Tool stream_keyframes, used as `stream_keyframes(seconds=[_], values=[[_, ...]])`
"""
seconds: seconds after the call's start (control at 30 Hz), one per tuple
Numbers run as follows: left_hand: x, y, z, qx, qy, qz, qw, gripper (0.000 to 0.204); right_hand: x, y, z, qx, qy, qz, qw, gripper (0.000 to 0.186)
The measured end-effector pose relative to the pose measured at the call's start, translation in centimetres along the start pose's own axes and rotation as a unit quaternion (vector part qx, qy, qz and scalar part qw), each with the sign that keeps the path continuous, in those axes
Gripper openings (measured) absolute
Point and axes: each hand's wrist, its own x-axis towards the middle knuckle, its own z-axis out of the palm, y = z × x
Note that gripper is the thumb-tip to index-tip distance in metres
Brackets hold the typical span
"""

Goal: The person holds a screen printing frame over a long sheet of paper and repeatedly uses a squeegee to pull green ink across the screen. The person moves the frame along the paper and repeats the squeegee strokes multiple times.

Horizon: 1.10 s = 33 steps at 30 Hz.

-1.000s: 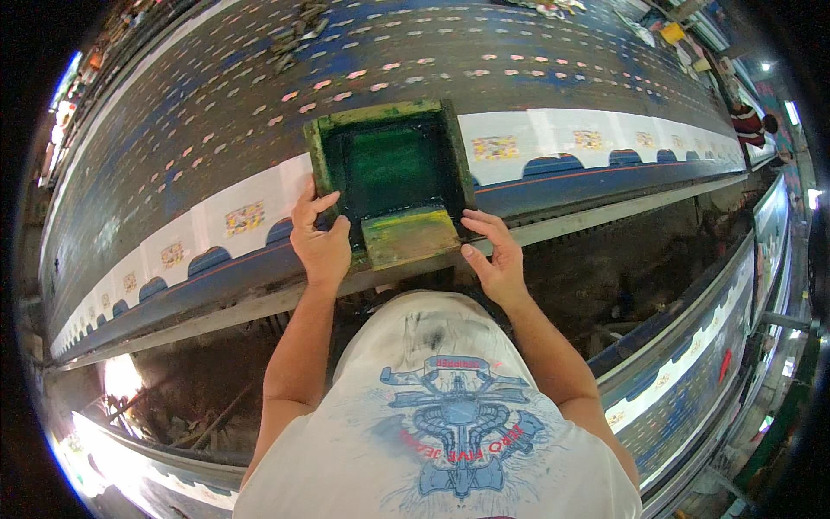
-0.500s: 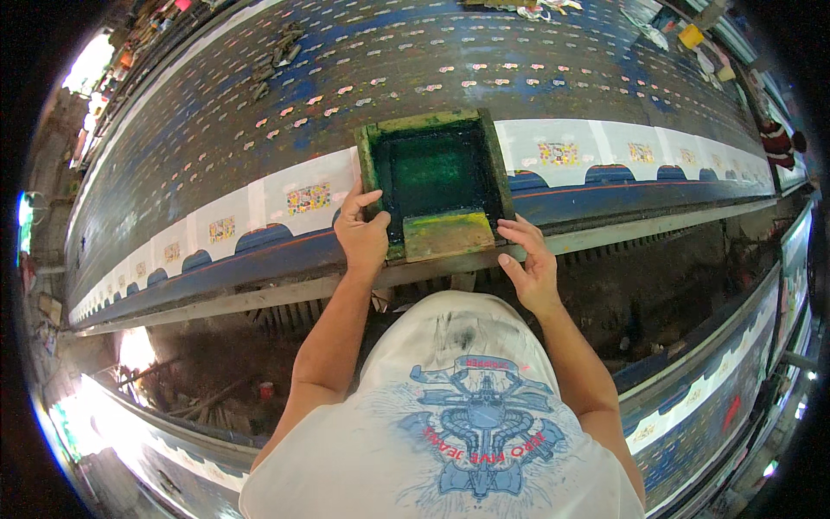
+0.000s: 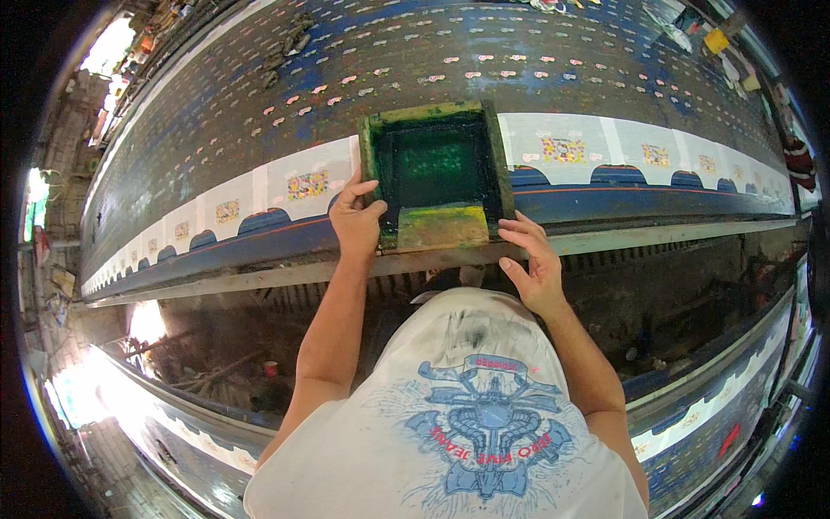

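A wooden screen-printing frame (image 3: 369,138) with dark green ink inside lies over the white printed fabric strip (image 3: 259,182) on the long table. Across its near end sits a flat wooden piece (image 3: 443,227) stained yellow and green. My left hand (image 3: 356,216) grips the frame's left side near the front, thumb and forefinger on the rim. At the near right corner, my right hand (image 3: 533,259) touches the frame with its fingertips. Its fingers are stretched out and its thumb stands apart. What lies under the frame is hidden.
Small colourful prints (image 3: 563,150) repeat along the fabric, above dark blue scalloped shapes. The dark tabletop (image 3: 406,52) beyond carries rows of small marks and a dark clump of scraps (image 3: 290,48). A light rail (image 3: 605,240) edges the table before me; a second table (image 3: 735,389) stands behind.
The view has shifted slightly, so the frame and table sit a little higher in it. Both hands keep about the same places on the frame.
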Motion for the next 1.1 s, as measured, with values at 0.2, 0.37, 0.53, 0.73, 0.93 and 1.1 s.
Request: stream_keyframes(seconds=[0.2,0.37,0.53,0.73,0.93,1.1], values=[[-0.2,0.0,-0.3,-0.044,-0.024,-0.041,0.998,0.047,0.9,-2.0,-1.0,-0.115,-0.012,-0.051,0.992,0.043],[-0.1,0.6,0.3,-0.064,-0.022,-0.027,0.997,0.046,3.3,-3.8,0.5,-0.159,-0.051,-0.155,0.974,0.042],[-0.4,1.1,0.8,-0.019,-0.003,-0.039,0.999,0.051,6.6,-5.4,3.0,-0.309,-0.18,-0.208,0.91,0.051],[0.5,1.6,-1.0,0.271,-0.046,0.165,0.947,0.046,10.4,-6.0,4.2,-0.379,-0.274,-0.194,0.862,0.043],[0.9,5.1,-2.4,0.445,-0.134,0.245,0.851,0.05,17.8,-5.7,2.8,-0.334,-0.342,-0.114,0.871,0.036],[1.5,6.3,-2.4,0.441,-0.162,0.263,0.842,0.051,23.1,-4.1,3.8,-0.338,-0.281,-0.136,0.888,0.032]])
